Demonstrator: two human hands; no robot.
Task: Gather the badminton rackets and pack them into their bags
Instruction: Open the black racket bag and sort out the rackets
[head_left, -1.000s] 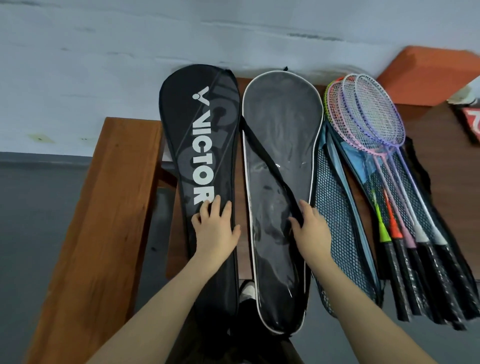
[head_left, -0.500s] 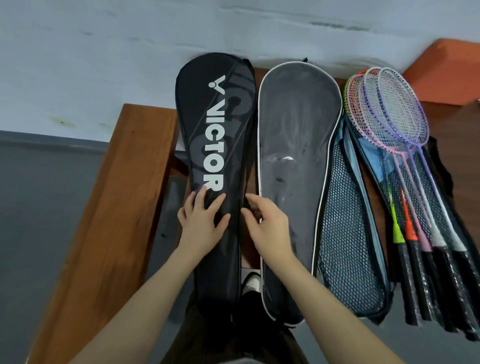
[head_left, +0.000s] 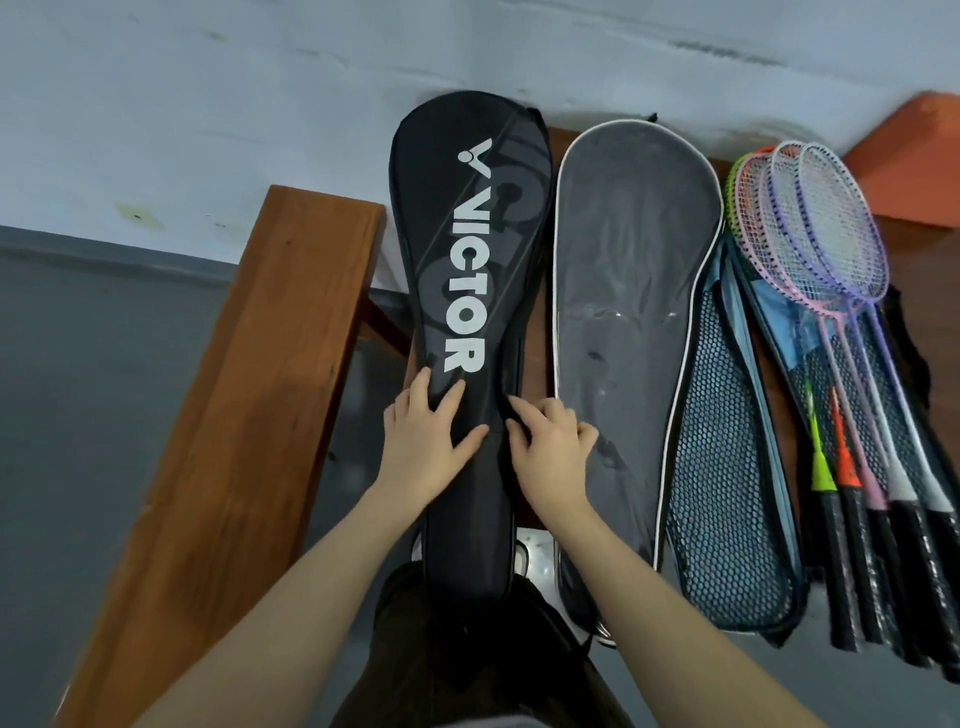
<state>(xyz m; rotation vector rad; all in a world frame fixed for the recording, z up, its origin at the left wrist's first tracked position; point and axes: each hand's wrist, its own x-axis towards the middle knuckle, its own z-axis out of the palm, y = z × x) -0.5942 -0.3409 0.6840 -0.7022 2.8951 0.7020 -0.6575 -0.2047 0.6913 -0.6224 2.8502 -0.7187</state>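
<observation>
Head view looks down on a dark wooden tabletop (head_left: 919, 322) set against a pale wall (head_left: 260, 78). A black Victor racket bag (head_left: 467, 249) lies lengthwise at the left, its narrow end reaching toward the person. The left hand (head_left: 423, 441) lies flat on that bag just below the white lettering, fingers straight and spread, its grip holding nothing. The right hand (head_left: 550, 449) sits at the bag's right edge with fingers curled; its fingertips pinch the seam there, the grip narrow. Just beside it to the right lies a grey racket bag (head_left: 628, 291) with white piping, then a blue mesh bag (head_left: 727, 493). Farthest right, five badminton rackets (head_left: 831, 249) lie fanned in an overlapping stack on more bags, heads toward the wall, black handles toward the person, none of them bagged. A brown wooden bench (head_left: 249, 415) stands left of the tabletop, and an orange block (head_left: 914, 171) rests by the wall at the far right.
</observation>
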